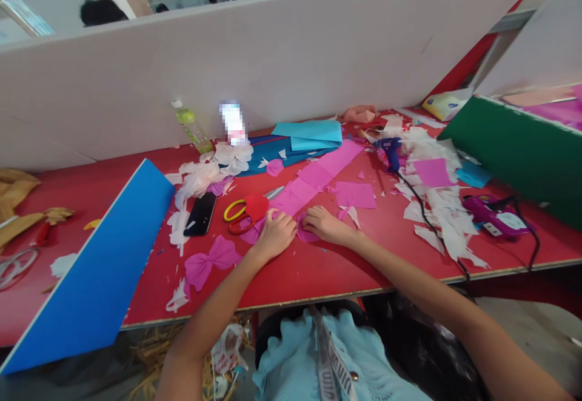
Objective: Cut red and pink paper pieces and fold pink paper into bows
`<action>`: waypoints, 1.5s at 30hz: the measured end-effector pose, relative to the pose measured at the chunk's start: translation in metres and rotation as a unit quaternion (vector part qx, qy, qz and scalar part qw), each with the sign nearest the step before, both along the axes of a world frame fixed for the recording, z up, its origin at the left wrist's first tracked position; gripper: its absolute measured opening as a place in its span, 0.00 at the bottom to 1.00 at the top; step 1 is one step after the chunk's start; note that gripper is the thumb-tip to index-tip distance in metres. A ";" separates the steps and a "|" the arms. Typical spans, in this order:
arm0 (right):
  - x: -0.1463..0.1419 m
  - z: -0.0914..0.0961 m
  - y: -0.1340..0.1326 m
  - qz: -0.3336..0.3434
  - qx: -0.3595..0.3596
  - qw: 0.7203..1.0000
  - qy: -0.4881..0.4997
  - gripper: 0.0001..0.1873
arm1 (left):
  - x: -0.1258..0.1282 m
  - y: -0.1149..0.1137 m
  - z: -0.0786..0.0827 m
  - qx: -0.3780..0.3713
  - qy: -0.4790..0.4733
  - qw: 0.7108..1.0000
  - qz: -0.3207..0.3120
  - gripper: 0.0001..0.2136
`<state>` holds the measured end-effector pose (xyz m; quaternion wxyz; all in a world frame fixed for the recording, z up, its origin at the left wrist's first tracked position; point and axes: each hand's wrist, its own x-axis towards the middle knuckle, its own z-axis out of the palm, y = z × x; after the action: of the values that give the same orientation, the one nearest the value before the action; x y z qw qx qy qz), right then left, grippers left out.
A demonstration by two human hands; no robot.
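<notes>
Both hands meet on a small folded piece of pink crepe paper (304, 233) on the red table (318, 274). My left hand (275, 234) is curled, pinching the paper's left end. My right hand (324, 225) presses its right end with bent fingers. A long pink paper strip (318, 174) runs away from the hands toward the back. Just left of my left hand lie scissors (245, 210) with yellow and red handles. A finished pink paper bow (211, 261) lies nearer the front edge.
A black phone (200, 213) lies beside white paper flowers (204, 174). A blue board (95, 268) leans at left, a green board (513, 146) at right. Two glue guns (390, 149) (495, 216) with cords sit among white scraps. Blue paper sheets (309, 134) and a bottle (193, 125) stand by the white partition.
</notes>
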<state>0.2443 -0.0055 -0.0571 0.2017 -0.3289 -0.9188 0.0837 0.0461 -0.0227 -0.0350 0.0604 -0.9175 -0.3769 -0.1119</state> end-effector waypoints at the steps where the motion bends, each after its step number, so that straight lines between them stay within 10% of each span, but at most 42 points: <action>1: 0.003 0.001 -0.001 -0.003 -0.010 1.000 0.009 0.11 | 0.000 0.000 0.000 -0.001 -0.002 1.000 -0.001 0.09; 33: 0.025 -0.003 0.009 -0.024 0.011 0.999 -0.035 0.13 | 0.000 0.000 0.001 -0.021 -0.021 1.000 0.004 0.09; 45: 0.004 0.011 -0.018 -0.009 0.047 0.998 -0.041 0.11 | 0.010 -0.008 -0.007 -0.024 -0.063 0.993 0.099 0.04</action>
<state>0.2486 -0.0234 -0.0464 0.1801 -0.3306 -0.9261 0.0253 0.0565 -0.0304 -0.0422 0.0254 -0.8682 -0.4712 -0.1537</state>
